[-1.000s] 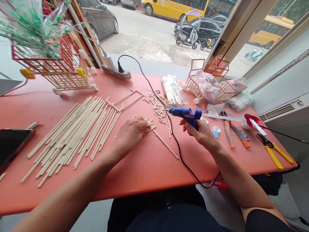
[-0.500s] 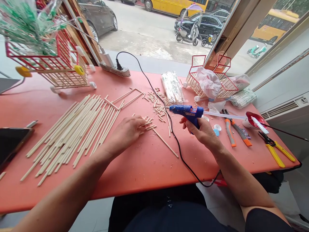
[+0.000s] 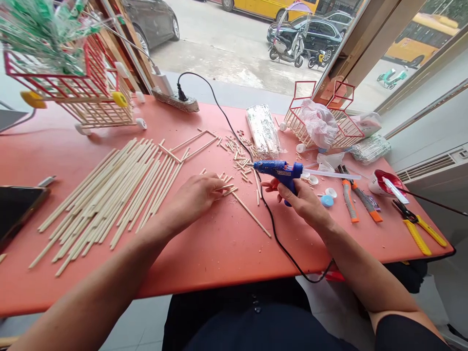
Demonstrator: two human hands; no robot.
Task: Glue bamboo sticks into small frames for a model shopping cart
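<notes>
Apparently only a little is built here: one slim stick rectangle (image 3: 200, 149), its corners seemingly joined, lies in the upper middle of the frame, while plenty of long sticks (image 3: 104, 192) lie loose at left, apparently awaiting use. Near the centre, the left hand (image 3: 197, 194) has a narrow grip at some short pieces (image 3: 227, 186); I can't tell whether it pinches one. The right hand's (image 3: 302, 199) grip wraps a blue plastic glue gun (image 3: 276, 168), a translucent glue stick (image 3: 332, 174) jutting out behind. The wood is pale and rod-like, the orange-pink bench (image 3: 208, 258) smooth and crumb-strewn.
</notes>
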